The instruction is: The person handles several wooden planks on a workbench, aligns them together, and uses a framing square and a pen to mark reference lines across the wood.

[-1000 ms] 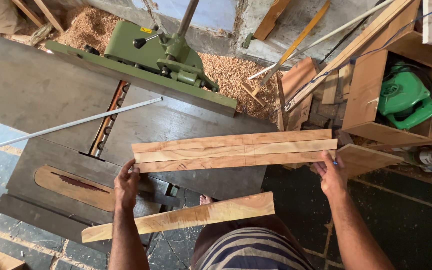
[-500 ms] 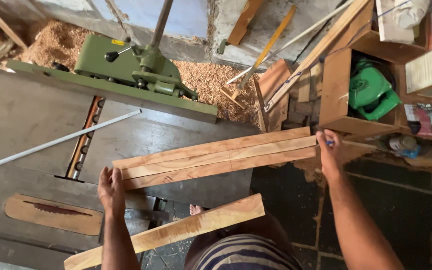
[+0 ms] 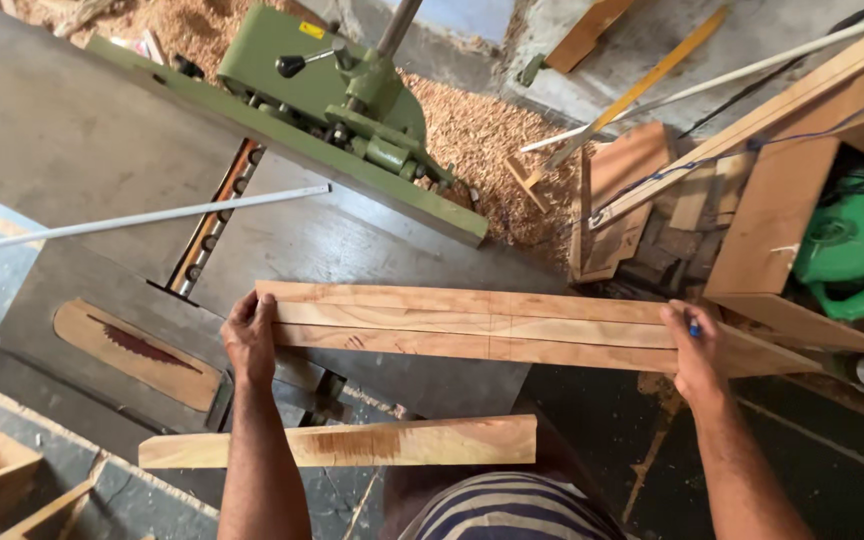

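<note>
Hands grip opposite ends of three wooden strips (image 3: 472, 325) lying edge to edge on the machine table (image 3: 82, 150): left hand (image 3: 250, 338) cupped, right hand (image 3: 694, 350) also pinching what looks like a blue pen. Uneven pressure could make the strips slide apart or tip off the overhanging right end.

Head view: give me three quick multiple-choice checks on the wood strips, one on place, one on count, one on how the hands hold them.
1. Where do the strips lie?
A. on the grey machine table
B. on the sawdust
C. inside the wooden box

2. How many strips lie side by side between the hands?
A. one
B. three
C. six

3. How are the strips held?
A. only the left hand touches them
B. one hand at each end
C. no hand touches them

Answers:
1 A, they rest across the table with the right end overhanging.
2 B, two seams split the bundle.
3 B, the right hand is at the far end.
</note>
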